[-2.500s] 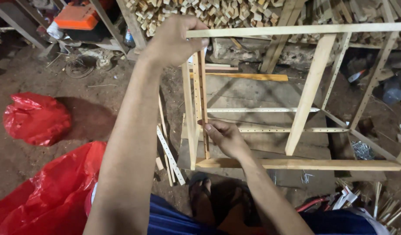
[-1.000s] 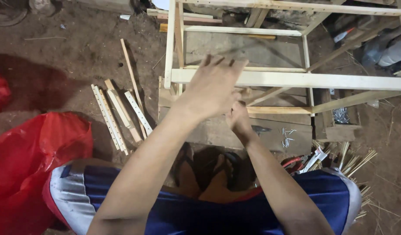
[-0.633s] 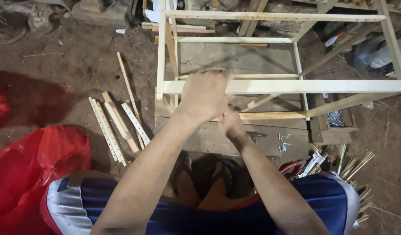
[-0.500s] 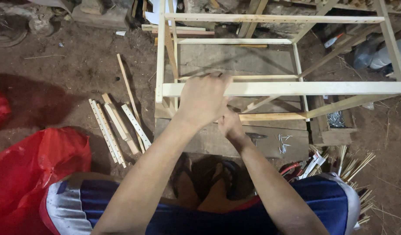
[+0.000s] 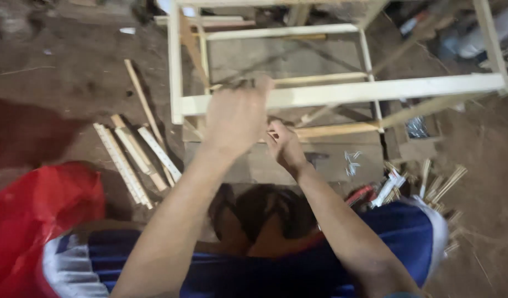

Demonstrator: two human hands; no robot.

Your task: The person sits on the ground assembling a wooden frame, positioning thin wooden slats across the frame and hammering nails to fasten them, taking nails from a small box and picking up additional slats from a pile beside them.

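A pale wooden frame (image 5: 375, 88) of thin rails stands on the ground in front of me. My left hand (image 5: 237, 117) reaches over its near top rail, fingers curled on the rail close to the left corner post (image 5: 175, 66). My right hand (image 5: 285, 148) is lower, just under that rail, with its fingers bent against the end of a lower slat (image 5: 334, 131). Blur hides whether it grips the slat. My knees in blue shorts (image 5: 276, 270) fill the bottom of the view.
Loose wooden slats (image 5: 135, 157) lie on the dirt at left, beside a red plastic bag (image 5: 38, 221). A flat board (image 5: 325, 168) under the frame carries small nails (image 5: 350, 160). Thin sticks (image 5: 444, 182) are piled at right.
The view has tilted down and nearer to the frame. My left hand came off the high corner and settled on the near top rail; my right hand stays low by the slat.
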